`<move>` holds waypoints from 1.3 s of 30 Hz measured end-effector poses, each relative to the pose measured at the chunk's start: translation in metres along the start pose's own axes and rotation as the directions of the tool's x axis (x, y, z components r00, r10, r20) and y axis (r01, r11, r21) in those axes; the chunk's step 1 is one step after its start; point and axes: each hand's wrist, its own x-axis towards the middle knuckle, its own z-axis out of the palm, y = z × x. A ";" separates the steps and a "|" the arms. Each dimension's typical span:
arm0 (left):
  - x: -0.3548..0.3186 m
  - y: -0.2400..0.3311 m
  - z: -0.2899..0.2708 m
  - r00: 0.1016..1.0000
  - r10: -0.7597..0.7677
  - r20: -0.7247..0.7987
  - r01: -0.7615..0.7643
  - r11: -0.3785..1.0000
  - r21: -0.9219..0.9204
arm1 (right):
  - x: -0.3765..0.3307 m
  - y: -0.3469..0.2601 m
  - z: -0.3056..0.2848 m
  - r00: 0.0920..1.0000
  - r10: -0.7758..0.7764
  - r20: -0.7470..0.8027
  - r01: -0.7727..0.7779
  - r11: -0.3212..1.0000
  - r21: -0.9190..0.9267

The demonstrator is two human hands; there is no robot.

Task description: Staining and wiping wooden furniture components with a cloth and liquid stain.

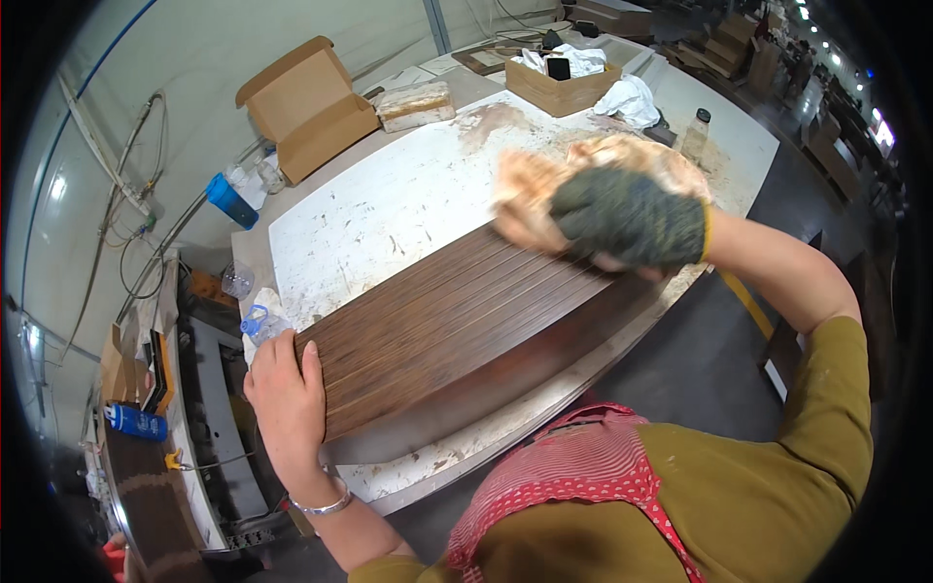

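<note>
A long dark-brown wooden box-like piece (457, 325) with a grooved top face lies slanting across the white worktable. My bare left hand (287, 394), with a bracelet at the wrist, grips its left end, the thumb along the top edge. At the far right end, my right hand (627, 219) wears a dark grey-green knit glove with a yellow cuff. It is closed on a crumpled, orange-stained rag (530, 194), pressed to the wood's top. Hand and rag are smeared by motion. The gloved fingertips are partly hidden.
On the white worktable (360, 228) stand an open cardboard box (311, 112), a wrapped block (415, 105), a carton (559, 89) with white cloths and a phone, and a capped bottle (696, 134). Left are a blue cup (231, 201), a clear plastic bottle (260, 321) and a blue can (136, 423).
</note>
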 end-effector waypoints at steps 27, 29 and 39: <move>0.024 -0.011 0.012 0.996 0.046 0.071 -0.038 0.993 -0.108 | 0.123 -0.056 0.065 0.877 -0.361 -0.318 0.295 0.926 -0.236; 0.019 -0.020 0.014 0.996 0.061 0.060 -0.055 0.994 -0.099 | 0.079 -0.029 0.036 0.954 -0.252 -0.162 0.232 0.964 -0.129; 0.018 -0.007 0.003 0.999 0.030 0.032 -0.029 0.999 -0.036 | -0.068 0.083 -0.072 0.903 -0.088 -0.421 -0.233 0.724 -0.650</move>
